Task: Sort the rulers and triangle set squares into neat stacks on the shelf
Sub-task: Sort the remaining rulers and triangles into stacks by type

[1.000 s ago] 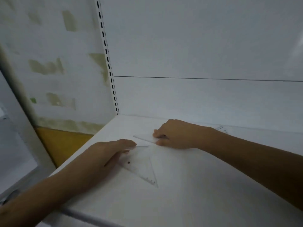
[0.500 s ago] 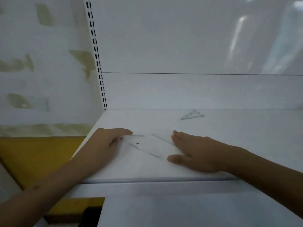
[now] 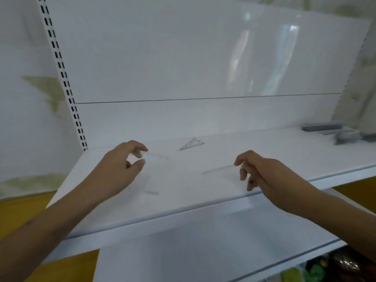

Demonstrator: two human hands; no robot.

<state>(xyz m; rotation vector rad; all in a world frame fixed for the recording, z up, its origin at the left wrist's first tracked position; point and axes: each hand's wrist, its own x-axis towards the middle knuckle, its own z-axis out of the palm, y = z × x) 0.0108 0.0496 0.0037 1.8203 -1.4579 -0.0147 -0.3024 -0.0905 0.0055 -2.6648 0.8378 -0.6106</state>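
Left hand (image 3: 120,169) raised over the white metal shelf (image 3: 203,204), forefinger and thumb curled toward each other and pinching the near corner of a clear plastic triangle set square (image 3: 151,174). Faint printed scale visible along the top edge running away from the pinch toward the right, another short patch of markings lower down, below and right of the thumb; rest of the outline too transparent and blurred to trace. Cannot tell whether lifted off the surface or tilted on it.

Right hand (image 3: 262,176) also above the shelf, near the front lip, fingertips (image 3: 242,176) bent downward and closed on the right end of a clear plastic ruler (image 3: 218,169). Ruler stretching leftward from that pinch, pale and hard to make out, ending well short of the left hand's piece.

Beyond both grips, roughly midway between them and close to the glossy white back panel (image 3: 203,58), a second small clear triangle set square (image 3: 192,143) lying flat, apart from everything held.

Far to the right of the right hand, at the back corner of the shelf, shallow grey trays (image 3: 341,135); contents too blurred to tell.

Left of the left hand, a white slotted upright (image 3: 61,74) with dark slots.
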